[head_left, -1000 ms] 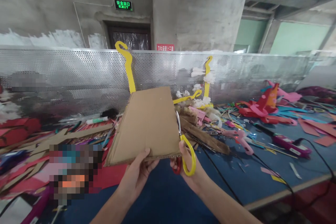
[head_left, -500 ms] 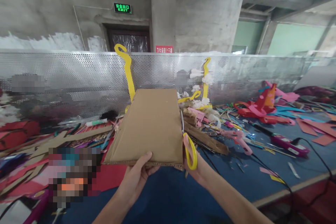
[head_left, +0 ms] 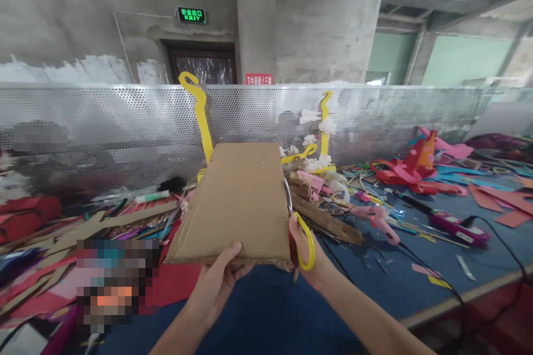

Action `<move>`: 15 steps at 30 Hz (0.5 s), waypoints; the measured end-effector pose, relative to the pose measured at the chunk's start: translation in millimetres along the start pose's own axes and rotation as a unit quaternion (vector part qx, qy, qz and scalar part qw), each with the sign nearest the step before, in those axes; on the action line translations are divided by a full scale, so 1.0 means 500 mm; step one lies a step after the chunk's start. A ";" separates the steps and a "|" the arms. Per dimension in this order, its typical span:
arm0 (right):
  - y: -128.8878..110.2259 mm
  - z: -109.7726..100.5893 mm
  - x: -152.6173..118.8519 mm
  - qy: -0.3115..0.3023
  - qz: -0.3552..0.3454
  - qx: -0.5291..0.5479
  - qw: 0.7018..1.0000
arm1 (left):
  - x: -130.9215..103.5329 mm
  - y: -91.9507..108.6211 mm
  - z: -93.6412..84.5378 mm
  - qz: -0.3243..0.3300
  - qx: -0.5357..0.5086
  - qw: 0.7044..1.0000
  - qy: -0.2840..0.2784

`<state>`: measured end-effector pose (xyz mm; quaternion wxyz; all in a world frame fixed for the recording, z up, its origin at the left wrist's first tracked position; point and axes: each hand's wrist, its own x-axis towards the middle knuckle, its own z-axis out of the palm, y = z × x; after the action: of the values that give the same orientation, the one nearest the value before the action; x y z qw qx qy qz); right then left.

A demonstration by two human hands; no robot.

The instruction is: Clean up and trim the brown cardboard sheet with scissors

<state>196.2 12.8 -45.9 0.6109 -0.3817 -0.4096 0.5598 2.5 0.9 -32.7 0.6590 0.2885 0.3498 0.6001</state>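
Observation:
A flat brown cardboard piece [head_left: 239, 205] is held up over the blue table. My left hand [head_left: 222, 272] grips its near edge, thumb on top and fingers underneath. Beside the right edge, my right hand [head_left: 310, 260] is closed on scissors [head_left: 307, 241] with yellow handles. The metal blades point away from me along the cardboard's right edge, partly hidden by it. Some of the right hand's fingers are hidden behind the handles and cardboard.
On the table [head_left: 245, 321] lie cardboard strips, red paper [head_left: 175, 285], a pink glue gun [head_left: 378, 222] and a purple corded tool [head_left: 460, 228]. Yellow hooked shapes [head_left: 202, 122] stand before a perforated metal panel [head_left: 245, 108].
The scissors' handles have shifted slightly to the right and tilted, and more of the curved blade shows. The left hand keeps its hold, and the view has shifted slightly.

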 end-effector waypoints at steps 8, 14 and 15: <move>-0.011 0.011 -0.006 0.016 -0.001 0.016 1.000 | 0.008 -0.001 -0.001 0.004 0.000 1.000 -0.004; -0.060 0.002 -0.012 -0.068 0.037 0.059 0.995 | -0.001 0.000 -0.005 0.006 0.051 0.999 -0.016; -0.061 -0.005 -0.005 -0.062 0.030 0.056 0.996 | -0.004 -0.001 -0.005 0.003 0.061 0.998 -0.028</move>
<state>209.9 7.7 -18.9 0.5877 -0.3233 -0.4036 0.6223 0.5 -1.2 -34.3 0.6482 0.3459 0.3659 0.5713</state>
